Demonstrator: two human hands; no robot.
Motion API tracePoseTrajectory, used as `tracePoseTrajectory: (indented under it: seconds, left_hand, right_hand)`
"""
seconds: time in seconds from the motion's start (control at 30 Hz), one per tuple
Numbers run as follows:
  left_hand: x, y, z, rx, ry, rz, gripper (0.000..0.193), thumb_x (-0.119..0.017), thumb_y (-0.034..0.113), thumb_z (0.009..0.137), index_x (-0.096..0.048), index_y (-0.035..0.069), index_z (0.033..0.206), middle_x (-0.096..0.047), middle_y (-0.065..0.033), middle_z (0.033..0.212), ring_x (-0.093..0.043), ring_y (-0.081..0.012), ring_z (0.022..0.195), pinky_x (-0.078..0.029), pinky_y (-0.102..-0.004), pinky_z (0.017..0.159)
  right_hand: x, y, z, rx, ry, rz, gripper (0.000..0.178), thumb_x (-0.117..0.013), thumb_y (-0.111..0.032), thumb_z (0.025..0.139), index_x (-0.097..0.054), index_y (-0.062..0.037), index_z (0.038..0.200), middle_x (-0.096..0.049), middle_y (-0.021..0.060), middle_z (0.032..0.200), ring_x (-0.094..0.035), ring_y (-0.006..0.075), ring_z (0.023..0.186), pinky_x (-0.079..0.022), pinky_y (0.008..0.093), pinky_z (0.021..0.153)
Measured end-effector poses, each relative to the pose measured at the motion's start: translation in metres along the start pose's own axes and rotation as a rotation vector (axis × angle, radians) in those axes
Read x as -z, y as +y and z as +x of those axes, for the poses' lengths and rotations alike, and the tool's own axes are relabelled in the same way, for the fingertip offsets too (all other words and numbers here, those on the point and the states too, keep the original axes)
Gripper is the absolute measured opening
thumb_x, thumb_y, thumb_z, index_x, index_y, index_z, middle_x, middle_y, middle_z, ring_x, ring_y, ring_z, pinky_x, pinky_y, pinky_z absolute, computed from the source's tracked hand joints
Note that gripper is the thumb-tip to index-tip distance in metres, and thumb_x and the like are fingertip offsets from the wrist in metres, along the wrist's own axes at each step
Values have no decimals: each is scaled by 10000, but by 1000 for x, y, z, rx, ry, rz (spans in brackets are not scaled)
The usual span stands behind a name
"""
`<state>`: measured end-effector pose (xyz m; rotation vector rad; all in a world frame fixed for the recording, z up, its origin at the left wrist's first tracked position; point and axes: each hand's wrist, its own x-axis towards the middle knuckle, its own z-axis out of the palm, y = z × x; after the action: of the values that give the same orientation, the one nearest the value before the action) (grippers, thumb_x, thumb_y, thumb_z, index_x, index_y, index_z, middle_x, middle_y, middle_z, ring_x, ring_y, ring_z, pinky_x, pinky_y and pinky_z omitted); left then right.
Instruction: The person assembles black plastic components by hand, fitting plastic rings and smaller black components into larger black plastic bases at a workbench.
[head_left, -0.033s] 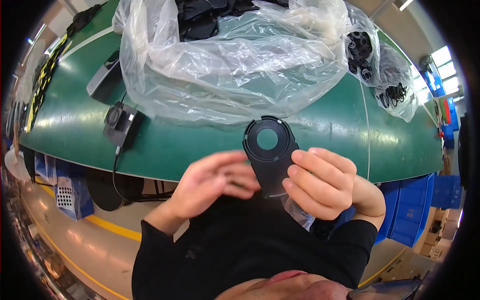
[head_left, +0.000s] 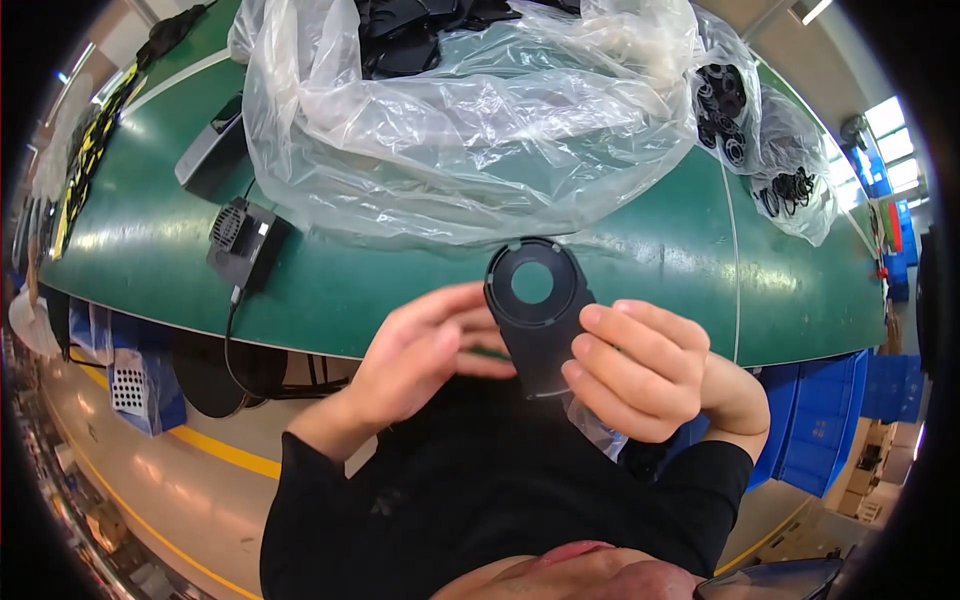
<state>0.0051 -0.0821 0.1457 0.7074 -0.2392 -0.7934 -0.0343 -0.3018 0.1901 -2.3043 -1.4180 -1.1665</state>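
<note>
A flat black plastic part (head_left: 545, 345) is held up in front of my body, above the table's near edge. Its upper end is a raised ring around a round hole, through which green shows; below, it narrows to a plain flat plate. My right hand (head_left: 645, 365) pinches the part by its right edge, thumb hidden. To the left, my left hand (head_left: 415, 350) has its fingers stretched out and apart, the tips reaching the part's left edge; some fingertips pass out of sight there.
Beyond the part, a large clear plastic bag (head_left: 450, 150) with black parts lies on the green table (head_left: 370, 300). Smaller bags of black rings (head_left: 722, 100) sit at the right. A grey-black device with a cable (head_left: 245, 245) stands left. Blue bins (head_left: 825, 420) are at lower right.
My left hand has shifted slightly up, and its fingers are less blurred. The black part has tilted a little, still in my right hand.
</note>
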Motion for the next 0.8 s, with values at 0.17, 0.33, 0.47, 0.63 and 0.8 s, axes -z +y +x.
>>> tracePoseTrajectory:
  seconds: [0.17,0.33,0.47,0.63,0.8]
  left_hand:
    - [-6,-13,28,20,43,143,279,-459,139,934,-504,-11,1165,-626,-104,1017,-607,-127,855,-497,-228,691]
    - [6,-18,33,-104,196,156,208,-462,135,930,-547,4,1067,-651,-79,939,-606,-70,773,-451,-170,536]
    - [5,-22,36,-94,196,128,261,-501,68,897,-491,-1,1148,-637,-101,985,-615,-106,813,-494,-211,638]
    - [-8,-16,38,130,63,138,475,-514,-9,860,-346,34,1302,-604,-137,1078,-611,-159,923,-517,-298,770]
    - [-4,-15,34,198,66,82,445,-477,13,887,-337,20,1309,-587,-145,1121,-609,-167,942,-522,-314,786]
  right_hand:
    - [-5,-16,-16,-2,-18,0,74,-615,-53,679,-634,-25,745,-620,78,865,-630,215,814,-518,319,745]
    - [6,11,-38,-169,15,-3,177,-665,-128,733,-625,-28,873,-633,89,898,-630,244,803,-529,349,710]
    - [29,99,-80,-796,19,-225,144,-676,-83,727,-649,-18,853,-649,90,802,-628,205,711,-503,287,641]
    - [57,197,-166,-1151,-61,-413,157,-647,-143,752,-681,-35,861,-648,125,801,-628,283,743,-501,338,679]
    - [36,226,-181,-1334,-362,-566,197,-655,-242,751,-699,-103,884,-628,115,932,-599,296,877,-475,384,773]
